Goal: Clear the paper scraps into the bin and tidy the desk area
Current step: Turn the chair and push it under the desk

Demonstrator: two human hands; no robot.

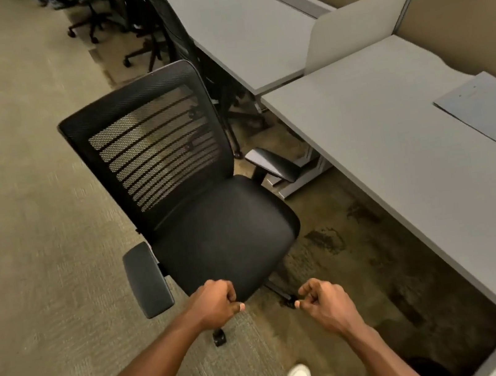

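A black mesh-back office chair stands on the carpet, turned out from the grey desk. My left hand is curled into a loose fist right at the front edge of the seat; whether it grips the edge is unclear. My right hand is also curled with nothing in it, a little right of the seat and above a chair-base leg. A light blue-grey paper sheet or folder lies flat on the desk at the far right. No paper scraps show.
A second grey desk runs further back behind a low white divider, with more black chairs pushed in. Beige partition panels carry number signs. A dark round shape, possibly a bin, sits under the desk at bottom right. My white shoes stand on the carpet.
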